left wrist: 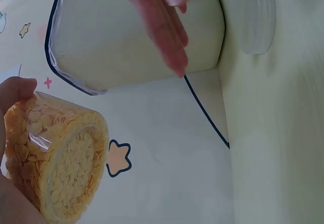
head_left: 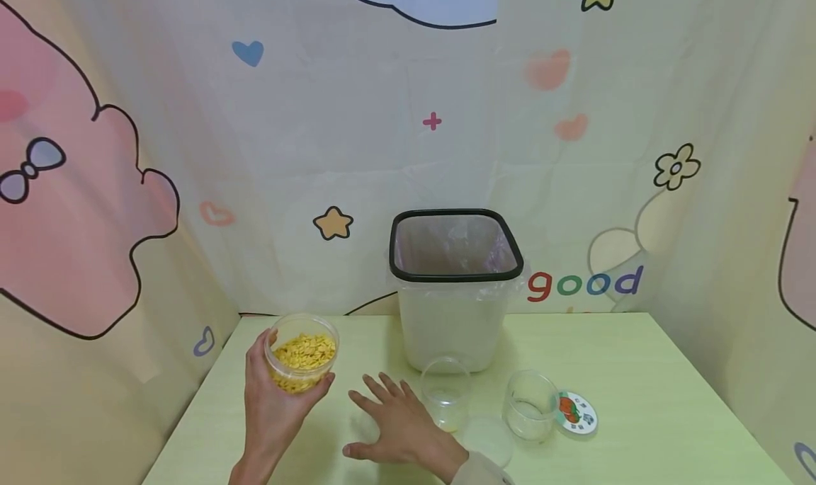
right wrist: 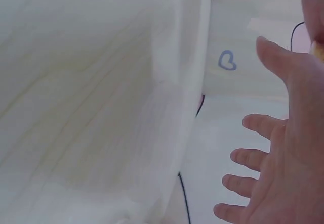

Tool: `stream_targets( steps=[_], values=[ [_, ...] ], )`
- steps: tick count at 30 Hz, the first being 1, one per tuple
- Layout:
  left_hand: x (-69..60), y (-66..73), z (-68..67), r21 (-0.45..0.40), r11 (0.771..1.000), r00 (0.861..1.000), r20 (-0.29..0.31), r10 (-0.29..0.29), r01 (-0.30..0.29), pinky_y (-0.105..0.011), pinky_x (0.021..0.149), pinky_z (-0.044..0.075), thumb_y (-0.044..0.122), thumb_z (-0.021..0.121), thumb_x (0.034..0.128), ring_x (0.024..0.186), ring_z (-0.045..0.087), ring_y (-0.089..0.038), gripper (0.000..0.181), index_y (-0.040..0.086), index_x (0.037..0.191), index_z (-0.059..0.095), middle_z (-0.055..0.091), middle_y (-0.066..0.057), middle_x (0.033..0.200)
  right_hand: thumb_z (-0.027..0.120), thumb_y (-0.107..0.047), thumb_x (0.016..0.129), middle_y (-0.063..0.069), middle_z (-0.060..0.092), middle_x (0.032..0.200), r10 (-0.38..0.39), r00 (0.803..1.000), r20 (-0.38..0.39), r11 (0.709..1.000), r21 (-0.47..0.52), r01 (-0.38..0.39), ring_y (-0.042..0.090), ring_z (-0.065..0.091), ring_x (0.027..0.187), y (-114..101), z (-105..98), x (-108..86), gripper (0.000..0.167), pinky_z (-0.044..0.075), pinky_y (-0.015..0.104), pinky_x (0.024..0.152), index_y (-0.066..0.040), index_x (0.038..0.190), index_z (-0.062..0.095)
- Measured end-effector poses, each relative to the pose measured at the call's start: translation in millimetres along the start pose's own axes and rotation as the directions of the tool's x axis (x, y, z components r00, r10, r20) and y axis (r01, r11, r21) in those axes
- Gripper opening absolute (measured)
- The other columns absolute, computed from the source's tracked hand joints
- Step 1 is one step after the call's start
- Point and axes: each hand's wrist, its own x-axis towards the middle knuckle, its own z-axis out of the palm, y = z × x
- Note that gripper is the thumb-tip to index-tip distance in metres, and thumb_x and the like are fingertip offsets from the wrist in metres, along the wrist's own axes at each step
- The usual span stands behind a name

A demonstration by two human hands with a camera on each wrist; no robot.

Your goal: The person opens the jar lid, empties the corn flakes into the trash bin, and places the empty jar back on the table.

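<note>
My left hand (head_left: 273,403) grips a clear round plastic jar (left wrist: 71,155) partly filled with yellow flakes (head_left: 306,352). It is held above the left side of the table, tilted so that its open top shows in the head view. My right hand (head_left: 404,428) hovers palm down over the table, fingers spread and nothing in them; the right wrist view shows the same straight fingers (right wrist: 250,159). Just beyond and beside that hand stand a clear jar (head_left: 446,400) with a bit of yellow at its base and a second clear jar (head_left: 530,407).
A white bin (head_left: 452,322) with a black rim and a clear bag liner stands at the back against a printed curtain (head_left: 319,117). Near the right forearm lies a translucent lid (head_left: 488,440). A printed round lid (head_left: 577,413) rests right of the second jar on the pale green table (head_left: 650,400).
</note>
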Motion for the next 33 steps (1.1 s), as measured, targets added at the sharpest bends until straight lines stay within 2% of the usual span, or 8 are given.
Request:
stream_targets(
  steps=[4,16,23,33],
  values=[
    [0.4,0.3,-0.4,-0.001,1.000,1.000,-0.005,0.009,-0.009,-0.064,0.097,0.042,0.017,0.096,0.0531,0.125,0.047,-0.038,0.113,0.010,0.147,0.033,0.045,-0.017,0.138,0.048,-0.079,0.083,0.002,0.027,0.163,-0.030,0.999,-0.027,1.000,-0.008,0.030,0.029,0.023,0.151,-4,-7,-4.5,0.082,0.027,0.057,0.118,-0.036,0.152,0.034],
    [2.3,2.6,0.0,-0.008,1.000,1.000,-0.005,0.016,-0.016,-0.063,0.097,0.043,0.017,0.096,0.0533,0.124,0.048,-0.037,0.113,0.010,0.147,0.033,0.045,-0.018,0.138,0.047,-0.076,0.086,0.002,0.018,0.165,-0.072,0.990,-0.122,0.997,-0.020,0.070,0.029,0.020,0.152,-6,-28,-19.8,0.079,0.027,0.061,0.116,-0.036,0.153,0.033],
    [4.8,6.9,1.8,-0.033,0.999,1.000,0.000,0.021,-0.021,-0.062,0.098,0.042,0.016,0.096,0.0537,0.125,0.047,-0.035,0.113,0.011,0.147,0.033,0.044,-0.016,0.139,0.046,-0.076,0.086,0.002,0.019,0.165,-0.100,0.970,-0.222,0.994,-0.057,0.090,0.031,0.024,0.151,-5,-48,-32.8,0.079,0.029,0.060,0.116,-0.036,0.152,0.033],
    [6.8,15.4,5.0,-0.039,0.999,0.999,0.009,0.032,-0.032,-0.061,0.100,0.043,0.018,0.097,0.0525,0.125,0.047,-0.034,0.113,0.011,0.146,0.034,0.044,-0.016,0.140,0.047,-0.075,0.086,0.003,0.019,0.165,-0.098,0.953,-0.287,0.995,-0.040,0.091,0.031,0.023,0.151,-3,-69,-53.8,0.079,0.026,0.058,0.118,-0.036,0.153,0.032]
  ],
)
